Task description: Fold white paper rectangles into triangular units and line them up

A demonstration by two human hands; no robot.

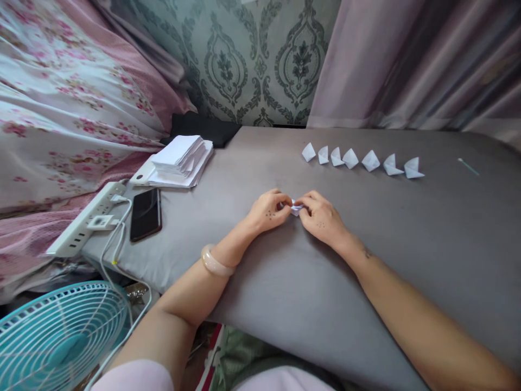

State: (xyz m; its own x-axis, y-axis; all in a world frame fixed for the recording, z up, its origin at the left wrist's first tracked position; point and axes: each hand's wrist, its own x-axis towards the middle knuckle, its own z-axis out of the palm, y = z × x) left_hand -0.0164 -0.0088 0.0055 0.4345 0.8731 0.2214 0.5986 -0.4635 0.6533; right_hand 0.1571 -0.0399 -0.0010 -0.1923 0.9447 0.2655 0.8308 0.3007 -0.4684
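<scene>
A: Where do we stand with the small folded paper [296, 207]?

B: We have it pinched between both hands on the grey table [427, 239], just nearer to us than the row of finished folded pieces [360, 160]. Our left hand [268, 210] closes on its left end, our right hand [321, 219] on its right end, fingertips nearly meeting over it. Most of the paper is hidden under our fingers, so we cannot tell which fold it is at.

A: Then how do we make this crease a good one?

B: We judge that we should keep the paper flat against the table, line the edges up before pressing, and run a fingertip outward from the middle. The piece is tiny, so a slip would skew the point.

A: And the row of finished pieces?

B: It lies beyond the paper, running off to the right, each piece standing apart from its neighbour. We keep our wrists low so that we do not sweep into it.

A: Spare sheets?

B: The stack of white paper [179, 163] lies well to the left of the row, at the table's far left corner, with the black phone [145, 214] nearer to us than the stack, and the power strip [87, 217] left of the phone. We need none of them for this fold.
</scene>
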